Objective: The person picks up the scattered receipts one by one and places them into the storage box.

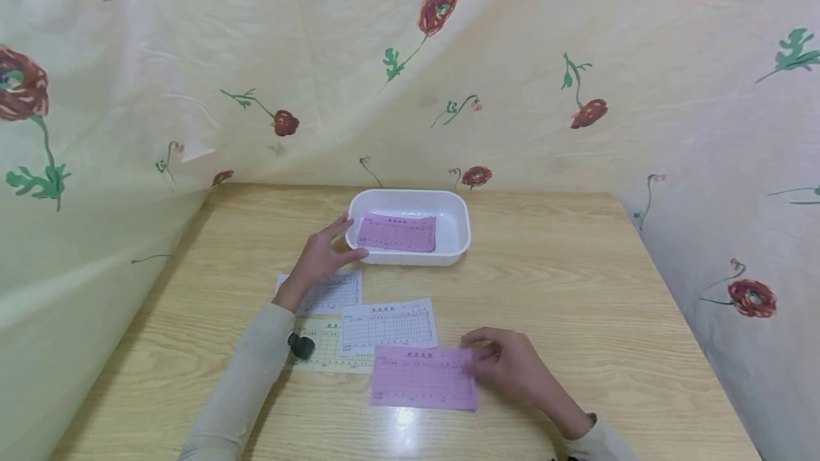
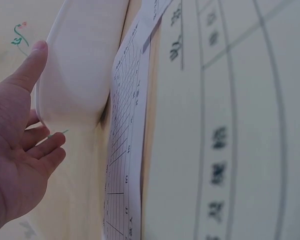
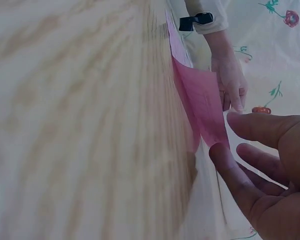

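My left hand (image 1: 322, 255) holds the left front corner of a white plastic tub (image 1: 458, 237), thumb at its front rim and fingers at its left end. In the left wrist view, the thumb rests against the tub wall (image 2: 85, 60). A stack of pink printed slips (image 1: 397, 233) lies inside the tub. My right hand (image 1: 509, 365) is at the right edge of another pink slip (image 1: 419, 379) on the table. The right wrist view shows that slip (image 3: 205, 97) bent upward, its edge between the thumb and a finger; the exact contact is hard to see.
Left of the pink slip, a white printed slip (image 1: 387, 329) overlaps a pale yellow one (image 1: 320, 336). Another white slip (image 1: 336, 294) lies under the left wrist. The wooden table (image 1: 564, 269) meets a flowered cloth (image 1: 512, 55) at the back and sides.
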{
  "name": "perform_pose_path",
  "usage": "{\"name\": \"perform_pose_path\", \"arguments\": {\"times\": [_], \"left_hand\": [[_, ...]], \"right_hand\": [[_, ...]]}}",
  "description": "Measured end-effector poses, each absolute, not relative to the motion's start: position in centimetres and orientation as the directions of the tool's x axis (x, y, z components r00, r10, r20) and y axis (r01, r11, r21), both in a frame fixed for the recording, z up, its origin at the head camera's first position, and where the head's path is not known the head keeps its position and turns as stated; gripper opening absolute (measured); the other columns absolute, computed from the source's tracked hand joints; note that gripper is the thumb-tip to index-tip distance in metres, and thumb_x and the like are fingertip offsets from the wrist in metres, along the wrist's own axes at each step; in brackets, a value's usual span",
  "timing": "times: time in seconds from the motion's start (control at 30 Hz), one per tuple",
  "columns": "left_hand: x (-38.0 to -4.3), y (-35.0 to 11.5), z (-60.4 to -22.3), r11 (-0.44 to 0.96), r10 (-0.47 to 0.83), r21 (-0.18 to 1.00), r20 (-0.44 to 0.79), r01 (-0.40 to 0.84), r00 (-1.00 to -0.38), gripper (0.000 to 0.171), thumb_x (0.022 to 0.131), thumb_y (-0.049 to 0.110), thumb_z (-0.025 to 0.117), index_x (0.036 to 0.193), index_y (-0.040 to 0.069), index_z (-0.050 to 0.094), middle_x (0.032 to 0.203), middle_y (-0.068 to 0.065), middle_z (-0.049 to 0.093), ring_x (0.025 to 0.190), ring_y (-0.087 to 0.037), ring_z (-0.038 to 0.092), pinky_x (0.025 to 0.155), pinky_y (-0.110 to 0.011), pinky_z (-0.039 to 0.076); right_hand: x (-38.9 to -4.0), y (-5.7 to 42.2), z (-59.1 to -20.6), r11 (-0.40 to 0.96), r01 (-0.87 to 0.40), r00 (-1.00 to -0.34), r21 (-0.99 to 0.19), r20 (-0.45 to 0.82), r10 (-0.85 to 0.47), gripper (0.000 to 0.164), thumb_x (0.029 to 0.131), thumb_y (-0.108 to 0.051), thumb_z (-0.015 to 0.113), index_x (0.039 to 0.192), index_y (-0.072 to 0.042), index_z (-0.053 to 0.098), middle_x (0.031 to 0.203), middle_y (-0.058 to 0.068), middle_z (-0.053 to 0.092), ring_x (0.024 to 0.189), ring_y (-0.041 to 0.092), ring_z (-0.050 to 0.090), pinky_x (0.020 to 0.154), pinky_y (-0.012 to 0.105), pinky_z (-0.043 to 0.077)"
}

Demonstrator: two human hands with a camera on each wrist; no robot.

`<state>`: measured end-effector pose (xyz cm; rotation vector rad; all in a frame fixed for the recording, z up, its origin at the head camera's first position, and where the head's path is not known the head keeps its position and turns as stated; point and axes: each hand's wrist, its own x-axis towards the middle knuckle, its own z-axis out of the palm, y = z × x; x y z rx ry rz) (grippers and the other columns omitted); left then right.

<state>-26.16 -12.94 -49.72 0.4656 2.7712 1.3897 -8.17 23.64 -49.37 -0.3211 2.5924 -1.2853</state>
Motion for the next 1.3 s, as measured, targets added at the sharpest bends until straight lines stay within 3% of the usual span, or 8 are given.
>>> {"name": "perform_pose_path", "arguments": {"times": [0.27,0.63,0.77,1.3], "left_hand": [[-26.2,-13.0,-49.8,0.555,0.267,0.789,0.130,0.263,-0.955,0.088,0.084,0.044,0.083,0.153,0.005,0.045,0.165,-0.015,0.031,0.153,-0.032,0.027,0.125,-0.049,0.025],[-26.5,-12.9,-49.8,0.567,0.261,0.781,0.128,0.260,-0.957,0.088,0.083,0.045,0.083,0.152,0.004,0.046,0.165,-0.015,0.032,0.153,-0.033,0.027,0.125,-0.050,0.026],[-26.5,-12.8,-49.7,0.567,0.258,0.785,0.120,0.251,-0.959,0.089,0.083,0.046,0.083,0.152,0.004,0.046,0.165,-0.014,0.032,0.153,-0.033,0.027,0.125,-0.050,0.025],[-26.3,-12.8,-49.6,0.560,0.255,0.792,0.114,0.243,-0.960,0.090,0.082,0.048,0.084,0.153,0.006,0.045,0.166,-0.014,0.030,0.154,-0.033,0.026,0.125,-0.051,0.025]], "right_hand": [[-8.2,23.2,-49.6,0.593,-0.094,-0.941,-0.800,-0.123,-0.315,0.037,0.077,-0.006,0.086,0.112,-0.009,0.074,0.105,0.006,0.075,0.080,0.010,0.069,0.070,0.022,0.060],[-8.3,23.1,-49.3,0.643,-0.128,-0.953,-0.756,-0.086,-0.290,0.039,0.079,-0.004,0.083,0.116,-0.014,0.074,0.089,-0.006,0.070,0.077,0.007,0.064,0.068,0.022,0.058],[-8.4,23.2,-49.1,0.634,-0.137,-0.950,-0.761,-0.081,-0.302,0.033,0.082,-0.006,0.081,0.114,-0.014,0.075,0.086,-0.008,0.068,0.075,0.007,0.062,0.067,0.023,0.058],[-8.6,23.8,-47.6,0.621,-0.210,-0.929,-0.755,-0.043,-0.367,0.031,0.085,-0.006,0.080,0.114,-0.013,0.076,0.094,-0.002,0.075,0.078,0.004,0.066,0.070,0.021,0.060]]}}
